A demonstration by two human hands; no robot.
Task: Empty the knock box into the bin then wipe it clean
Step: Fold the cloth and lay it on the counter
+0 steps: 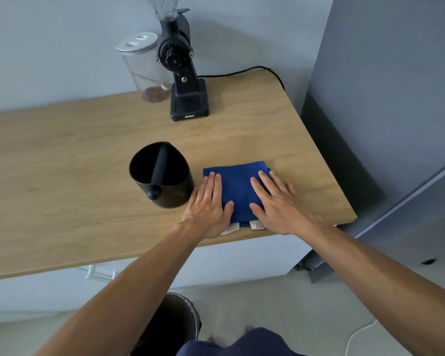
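A black knock box (162,176) with a bar across its mouth stands upright on the wooden counter (62,176). Its inside is dark and I cannot tell what it holds. Just right of it lies a folded blue cloth (238,188) with white tags at its near edge. My left hand (208,206) rests flat on the cloth's left part, fingers apart, close beside the knock box. My right hand (280,204) lies flat on the cloth's right part. A dark round bin (180,319) stands on the floor below the counter's edge, partly hidden by my left arm.
A black coffee grinder (185,80) stands at the back of the counter, its cable (242,71) running right. A clear jar with a white lid (141,65) sits left of it. A grey cabinet (383,98) rises on the right. A white cable (357,335) lies on the floor.
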